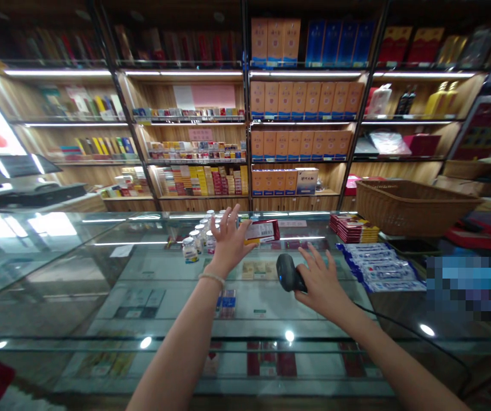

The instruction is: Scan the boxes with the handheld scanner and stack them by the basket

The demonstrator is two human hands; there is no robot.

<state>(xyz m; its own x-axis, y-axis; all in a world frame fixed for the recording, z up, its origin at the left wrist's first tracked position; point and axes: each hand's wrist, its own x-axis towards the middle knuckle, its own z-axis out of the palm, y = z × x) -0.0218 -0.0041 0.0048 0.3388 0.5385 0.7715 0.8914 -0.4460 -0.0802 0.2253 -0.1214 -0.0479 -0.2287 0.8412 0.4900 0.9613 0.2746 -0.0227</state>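
Note:
My left hand reaches over the glass counter with its fingers spread, a beaded bracelet at the wrist. Beside its thumb and forefinger lies a red packet with a white barcode label. Several small white bottles stand in rows to the left of and behind this hand. My right hand rests on the handle side of a black barcode scanner, its fingers stretched out and apart. The palm partly hides the scanner's handle, and a black cable runs off to the lower right.
On the right of the glass counter lie blue-and-white packets, a stack of red packets and a wicker basket. A white paper lies at left. Shelves with orange boxes stand behind.

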